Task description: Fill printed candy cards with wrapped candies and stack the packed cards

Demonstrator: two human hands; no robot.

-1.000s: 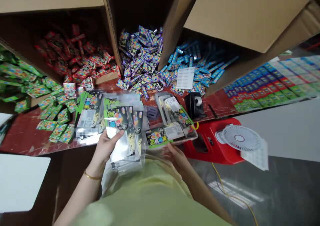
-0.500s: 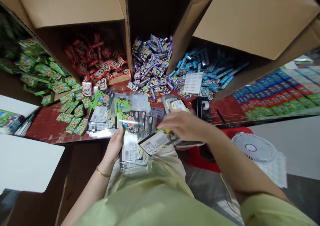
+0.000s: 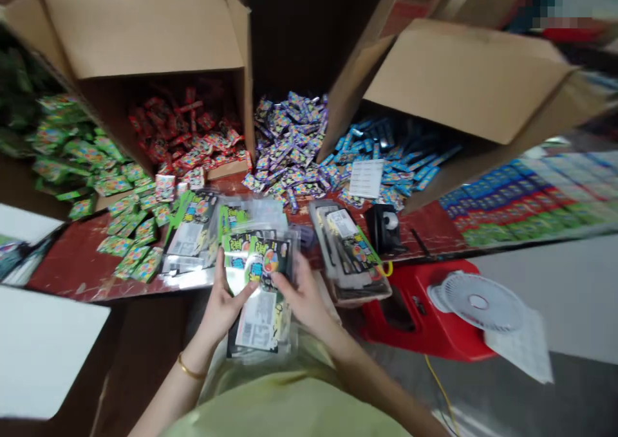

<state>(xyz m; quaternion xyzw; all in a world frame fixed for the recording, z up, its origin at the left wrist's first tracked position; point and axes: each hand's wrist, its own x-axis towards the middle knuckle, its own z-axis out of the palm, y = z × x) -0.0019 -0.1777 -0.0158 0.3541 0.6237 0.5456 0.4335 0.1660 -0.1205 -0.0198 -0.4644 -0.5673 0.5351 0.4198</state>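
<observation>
Between my two hands is a stack of clear bags with printed black and green cards (image 3: 261, 318), above my lap. My left hand (image 3: 223, 305) grips the stack's left side, thumb across the front. On the right side, my right hand (image 3: 305, 295) holds the same stack, its thumb on the front card. More bagged cards (image 3: 190, 221) lie on the red table edge to the left. A tray of bagged cards (image 3: 350, 244) sits to the right of my hands.
Cardboard boxes (image 3: 149, 35) hold red packets (image 3: 193, 134), purple packets (image 3: 294, 141) and blue packets (image 3: 405, 160). Green packets (image 3: 130, 231) lie at left. A black dispenser (image 3: 383, 228), a red stool (image 3: 434, 334) and a white fan (image 3: 477, 302) are at right.
My right hand has moved left from beside the tray, bringing a bagged card onto the stack, and now grips the stack's right side. The view has shifted slightly.
</observation>
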